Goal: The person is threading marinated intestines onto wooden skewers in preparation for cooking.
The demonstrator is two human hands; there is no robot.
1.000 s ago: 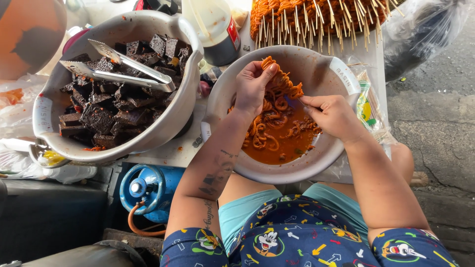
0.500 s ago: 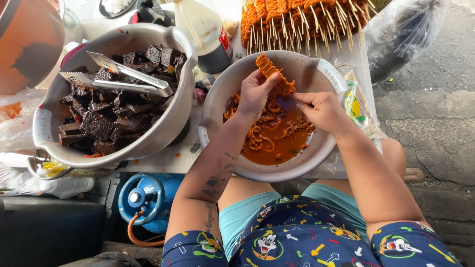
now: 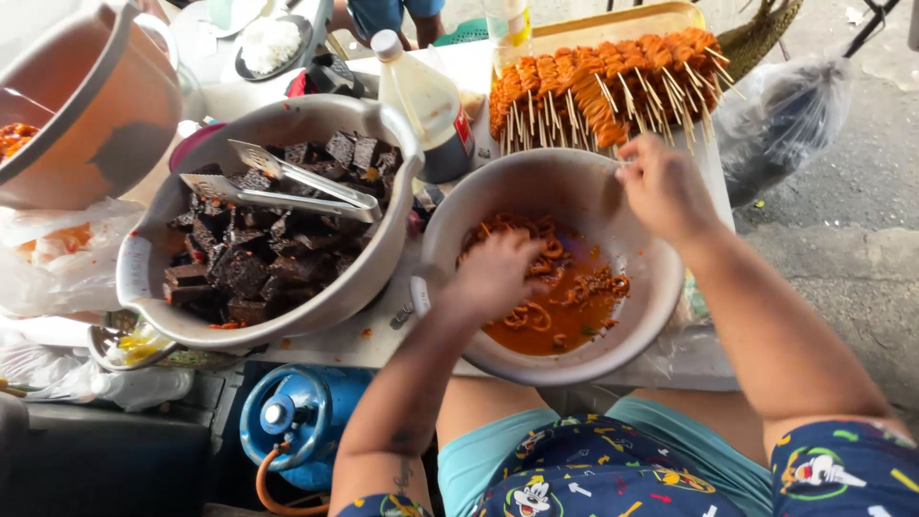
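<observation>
A round metal bowl sits on the table in front of me, holding orange marinated meat coils in sauce. My left hand reaches down into the bowl with its fingers curled into the coils. My right hand is raised over the bowl's far rim. Its bent fingertips are at the stick ends of the filled orange skewers piled on a yellow tray. Whether it grips a stick is hidden.
Left of the bowl stands a big metal pot of dark cubes with tongs across it. A sauce bottle stands behind. An orange tub, a blue gas cylinder and a plastic bag surround the table.
The filled skewer both hands held over the bowl is gone from them. My right hand moved up to the tray's stick ends, and my left hand dropped into the coils.
</observation>
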